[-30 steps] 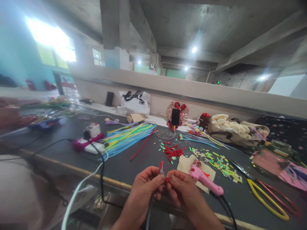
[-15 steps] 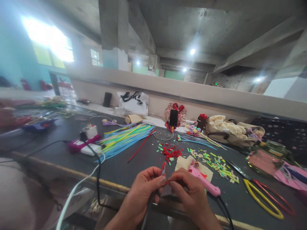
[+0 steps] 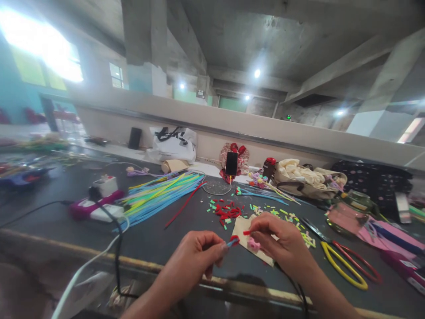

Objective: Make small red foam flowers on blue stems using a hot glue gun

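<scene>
My left hand pinches a blue pipe cleaner between thumb and fingers. A curled red piece sits at its tip. To its right my right hand is closed on a short red pipe cleaner piece, held a small gap away from the blue one. Under that hand lies a beige pad with a pink glue gun on it, mostly hidden by the fingers. Cut red pipe cleaner pieces lie in a pile just beyond my hands.
A bundle of long pipe cleaners lies at left beside a power strip with trailing cords. Large scissors and a glass jar are at right. A phone stands at the back. The table's front edge runs close below my hands.
My hands have moved apart; my right hand has gone right and up, over the glue gun, with the red piece. The blue pipe cleaner now points rightward. The view has shifted right.
</scene>
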`<state>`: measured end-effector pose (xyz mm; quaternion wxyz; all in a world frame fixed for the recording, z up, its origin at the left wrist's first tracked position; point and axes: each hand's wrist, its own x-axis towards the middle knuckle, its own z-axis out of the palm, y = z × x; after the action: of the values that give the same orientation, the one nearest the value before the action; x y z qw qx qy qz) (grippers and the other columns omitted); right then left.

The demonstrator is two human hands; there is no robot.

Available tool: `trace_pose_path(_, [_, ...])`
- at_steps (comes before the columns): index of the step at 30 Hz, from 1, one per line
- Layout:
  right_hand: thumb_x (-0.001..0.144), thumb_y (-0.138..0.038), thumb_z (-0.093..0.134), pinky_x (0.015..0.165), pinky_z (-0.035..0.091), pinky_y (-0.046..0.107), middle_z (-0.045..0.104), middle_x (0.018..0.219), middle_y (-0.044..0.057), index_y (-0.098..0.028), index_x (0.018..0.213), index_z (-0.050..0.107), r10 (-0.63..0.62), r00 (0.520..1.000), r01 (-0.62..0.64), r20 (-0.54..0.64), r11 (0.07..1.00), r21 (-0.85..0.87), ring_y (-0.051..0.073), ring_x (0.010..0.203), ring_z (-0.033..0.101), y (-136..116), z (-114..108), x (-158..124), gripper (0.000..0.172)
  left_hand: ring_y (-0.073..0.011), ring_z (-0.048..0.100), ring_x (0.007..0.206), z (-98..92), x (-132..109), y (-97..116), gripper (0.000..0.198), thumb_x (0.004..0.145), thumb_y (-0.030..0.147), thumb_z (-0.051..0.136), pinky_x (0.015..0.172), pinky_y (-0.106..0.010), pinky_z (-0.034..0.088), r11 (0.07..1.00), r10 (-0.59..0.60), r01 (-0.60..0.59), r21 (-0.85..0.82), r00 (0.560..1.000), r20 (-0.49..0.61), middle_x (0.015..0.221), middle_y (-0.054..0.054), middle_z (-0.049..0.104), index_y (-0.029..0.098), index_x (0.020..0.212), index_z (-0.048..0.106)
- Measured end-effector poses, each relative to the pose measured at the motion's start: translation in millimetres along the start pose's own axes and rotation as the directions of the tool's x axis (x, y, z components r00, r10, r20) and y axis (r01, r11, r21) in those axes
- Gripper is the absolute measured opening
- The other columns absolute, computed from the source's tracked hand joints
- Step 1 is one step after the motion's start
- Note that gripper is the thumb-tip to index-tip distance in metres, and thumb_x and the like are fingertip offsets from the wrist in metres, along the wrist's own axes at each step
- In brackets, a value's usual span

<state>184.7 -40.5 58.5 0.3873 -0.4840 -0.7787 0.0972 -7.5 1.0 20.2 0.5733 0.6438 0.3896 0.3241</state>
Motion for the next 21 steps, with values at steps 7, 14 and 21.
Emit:
trace_pose_path(7, [0.08, -0.019, 0.053, 0.064, 0.039, 0.023, 0.059, 0.077, 0.002, -0.019, 0.076, 0.06, -0.107, 0.985, 0.105, 0.135, 0.994, 0.022, 0.012, 0.071, 0.054, 2.9, -0.6, 4.5, 0.008, -0.0071, 0.032, 0.042, 0.1, 1.5, 10.1, 0.024, 0.072, 0.03, 0.048, 0.04, -0.018, 0.022, 0.972, 0.047, -0.06, 0.227, 0.997, 0.062, 0.046, 0.007, 0.041, 0.014, 0.058, 0.06])
trace_pose_path(14, [0.08, -0.02, 0.054, 0.055, 0.036, 0.021, 0.058, 0.077, 0.002, -0.018, 0.074, 0.062, -0.071, 0.985, 0.068, 0.157, 0.997, 0.019, 0.01, 0.066, 0.052, 4.0, 7.9, 2.5, 0.01, -0.0073, 0.027, 0.043, 2.9, 2.7, 11.0, 0.022, 0.072, 0.027, 0.047, 0.042, -0.019, 0.02, 0.96, 0.078, -0.094, 0.265, 0.995, 0.067, 0.044, 0.009, 0.032, 0.014, 0.058, 0.058])
trace_pose_path(21, [0.08, -0.019, 0.053, 0.063, 0.037, 0.023, 0.058, 0.08, 0.001, -0.019, 0.075, 0.062, -0.1, 0.984, 0.105, 0.147, 0.994, -0.027, 0.011, 0.073, 0.054, 2.4, 8.9, 0.9, 0.01, -0.008, 0.028, 0.047, 1.7, 0.9, 10.7, 0.023, 0.07, 0.03, 0.049, 0.044, -0.019, 0.02, 0.951, 0.075, -0.089, 0.297, 0.995, 0.06, 0.047, 0.008, 0.031, 0.015, 0.055, 0.055])
